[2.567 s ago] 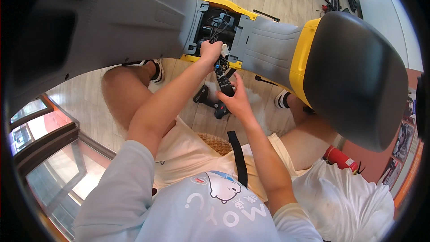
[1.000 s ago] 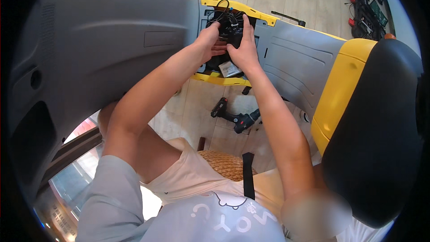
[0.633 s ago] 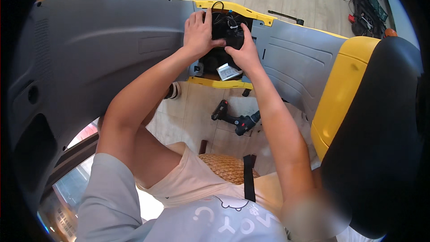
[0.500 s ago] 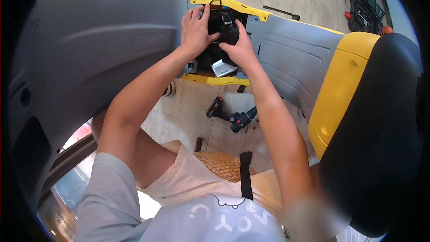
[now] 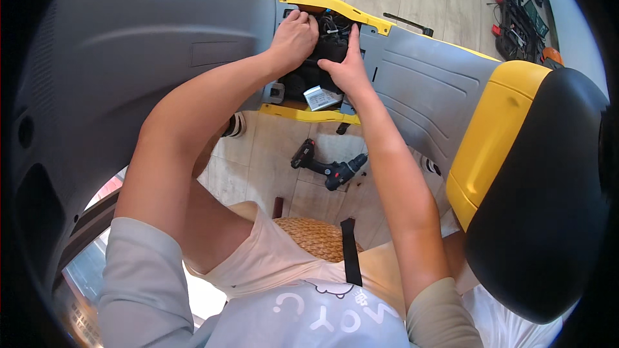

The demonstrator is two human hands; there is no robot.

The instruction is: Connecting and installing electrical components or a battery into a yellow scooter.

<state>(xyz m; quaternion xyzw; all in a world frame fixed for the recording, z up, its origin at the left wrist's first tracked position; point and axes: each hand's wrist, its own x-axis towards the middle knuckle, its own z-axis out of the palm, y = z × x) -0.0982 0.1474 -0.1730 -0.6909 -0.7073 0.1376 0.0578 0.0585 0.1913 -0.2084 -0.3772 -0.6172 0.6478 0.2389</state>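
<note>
An open compartment lies between the grey front panel [image 5: 193, 26] and the grey footboard [image 5: 425, 71] of a scooter, edged by yellow trim [image 5: 303, 114]. Inside sit a black part [image 5: 332, 50], thin dark wires [image 5: 331, 24] and a silver labelled plate [image 5: 321, 97]. My left hand [image 5: 294, 40] is at the compartment's upper left side, its fingers curled in; whatever they pinch is hidden. At the right side, my right hand [image 5: 345, 67] has thumb and forefinger spread against the black part, and its other fingers are mostly out of sight.
A black cordless drill [image 5: 329, 166] lies on the wooden floor below the compartment. The scooter's black seat [image 5: 535, 206] rises at the right. Beyond it, an opened toolbox [image 5: 516, 26] rests on the floor. A woven stool [image 5: 309, 238] is under me.
My left hand has come off the black part and curled its fingers at the compartment's left edge, the elbow swinging outward. My right hand stays near the black part, its forefinger straighter.
</note>
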